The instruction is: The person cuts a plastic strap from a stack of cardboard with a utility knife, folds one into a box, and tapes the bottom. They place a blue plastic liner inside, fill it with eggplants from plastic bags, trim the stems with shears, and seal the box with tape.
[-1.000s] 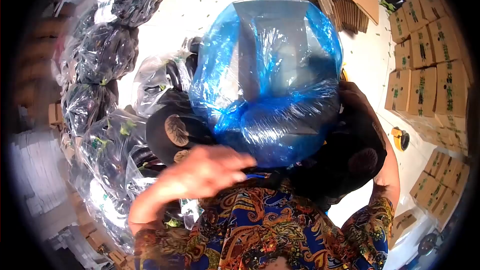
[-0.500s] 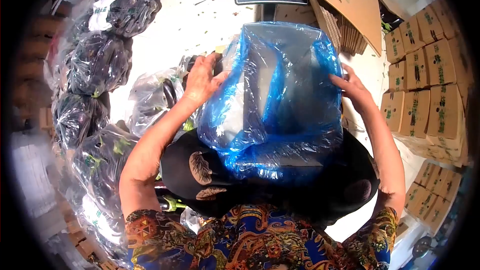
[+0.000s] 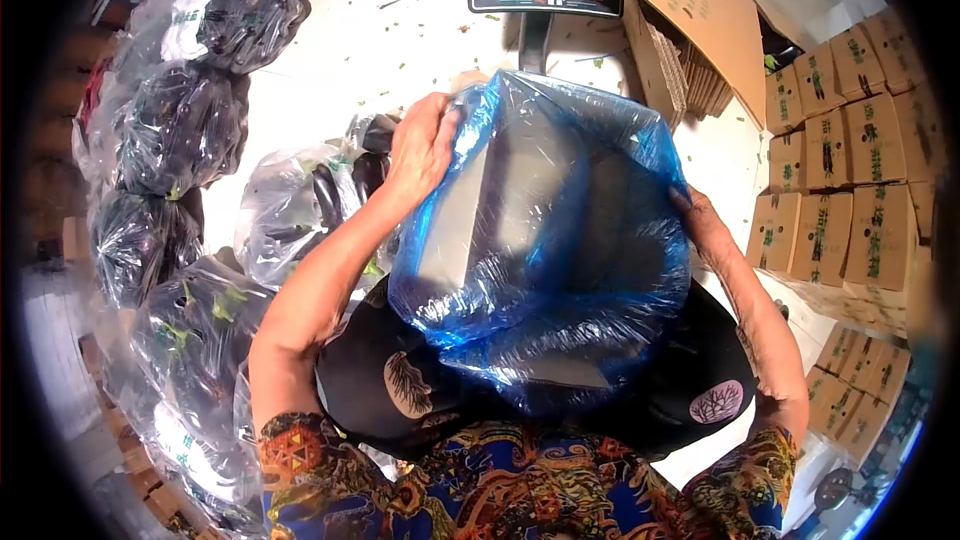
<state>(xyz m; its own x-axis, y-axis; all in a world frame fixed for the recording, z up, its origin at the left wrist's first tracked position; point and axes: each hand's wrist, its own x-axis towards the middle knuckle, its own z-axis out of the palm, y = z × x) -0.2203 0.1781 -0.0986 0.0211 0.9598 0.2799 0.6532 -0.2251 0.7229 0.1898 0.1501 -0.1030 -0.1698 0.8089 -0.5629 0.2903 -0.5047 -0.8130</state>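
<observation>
Left hand [image 3: 420,150] and right hand [image 3: 700,225] clamped on the rim of the thin blue bag [image 3: 545,240], far apart. Could tear if pulled too hard. Might slip off the box [image 3: 500,210] inside.

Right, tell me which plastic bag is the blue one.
The blue bag held open between both hands, left hand and right hand. The other bags are clear, holding dark produce.
</observation>
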